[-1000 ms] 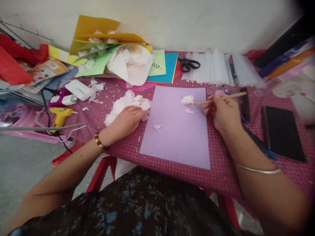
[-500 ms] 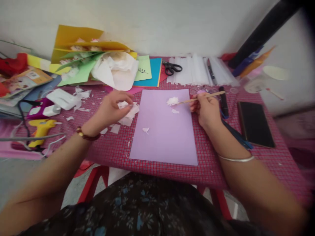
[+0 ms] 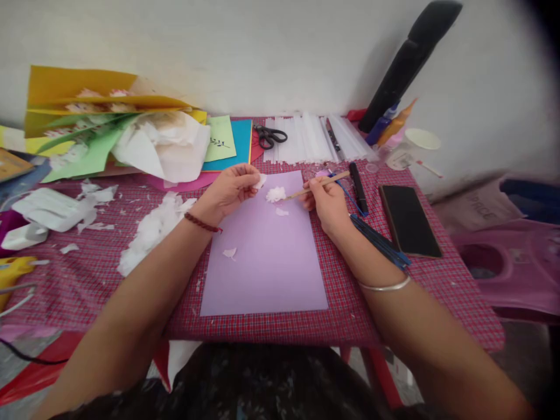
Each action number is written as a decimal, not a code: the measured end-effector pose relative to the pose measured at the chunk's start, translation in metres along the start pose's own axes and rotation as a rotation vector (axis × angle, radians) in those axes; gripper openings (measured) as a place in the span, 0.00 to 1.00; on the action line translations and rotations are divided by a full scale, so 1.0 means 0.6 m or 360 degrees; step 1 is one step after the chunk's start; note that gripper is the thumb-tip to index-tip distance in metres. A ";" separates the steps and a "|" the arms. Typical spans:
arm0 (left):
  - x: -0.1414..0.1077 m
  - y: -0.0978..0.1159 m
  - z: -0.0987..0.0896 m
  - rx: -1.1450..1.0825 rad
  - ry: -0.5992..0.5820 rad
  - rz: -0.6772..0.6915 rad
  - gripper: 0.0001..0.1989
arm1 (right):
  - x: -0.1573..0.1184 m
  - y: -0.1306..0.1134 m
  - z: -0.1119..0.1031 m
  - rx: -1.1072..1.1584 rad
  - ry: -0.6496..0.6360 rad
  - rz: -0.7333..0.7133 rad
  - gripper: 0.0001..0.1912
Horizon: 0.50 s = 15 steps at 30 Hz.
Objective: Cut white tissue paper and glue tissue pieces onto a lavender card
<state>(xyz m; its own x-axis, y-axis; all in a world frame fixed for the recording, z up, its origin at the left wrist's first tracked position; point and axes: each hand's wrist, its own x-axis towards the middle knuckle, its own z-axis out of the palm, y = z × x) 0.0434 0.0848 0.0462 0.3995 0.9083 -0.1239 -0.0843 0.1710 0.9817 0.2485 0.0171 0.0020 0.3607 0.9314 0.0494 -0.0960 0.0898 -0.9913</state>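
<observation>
A purple sheet (image 3: 266,262) lies on the checked cloth in front of me. Near its top sits a white paper flower (image 3: 276,194), with a small white scrap (image 3: 282,212) just below and another scrap (image 3: 230,253) at the sheet's left side. My left hand (image 3: 238,184) pinches a small white paper piece (image 3: 261,181) over the sheet's upper left corner. My right hand (image 3: 324,201) is closed round a thin wooden stick (image 3: 301,191), whose tip reaches the flower's right edge.
White paper pieces (image 3: 153,230) are heaped at left, beside a white device (image 3: 55,209) and yellow glue gun (image 3: 15,269). Black scissors (image 3: 269,136) and clear plastic strips (image 3: 301,139) lie behind. A marker (image 3: 358,188) and dark phone-like slab (image 3: 410,220) are at right.
My left hand has moved from the white paper pieces to the purple sheet's top and now holds a small piece. The view has shifted right. My right hand still holds the stick by the flower.
</observation>
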 end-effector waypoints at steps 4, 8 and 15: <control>0.000 -0.013 -0.011 -0.0116 0.0023 -0.0139 0.11 | 0.005 0.003 0.003 -0.0005 0.0001 -0.0022 0.13; -0.001 -0.013 -0.010 -0.0182 -0.0004 -0.0163 0.12 | 0.007 0.002 0.006 -0.0058 -0.0008 -0.0042 0.13; 0.002 -0.030 -0.025 -0.0132 -0.0065 -0.0178 0.08 | 0.009 -0.002 0.009 -0.0100 -0.0012 -0.0043 0.10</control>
<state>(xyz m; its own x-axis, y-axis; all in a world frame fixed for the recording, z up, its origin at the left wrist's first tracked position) 0.0317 0.0885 0.0264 0.4472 0.8658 -0.2244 -0.1117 0.3030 0.9464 0.2458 0.0237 0.0042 0.3552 0.9316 0.0772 -0.0275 0.0930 -0.9953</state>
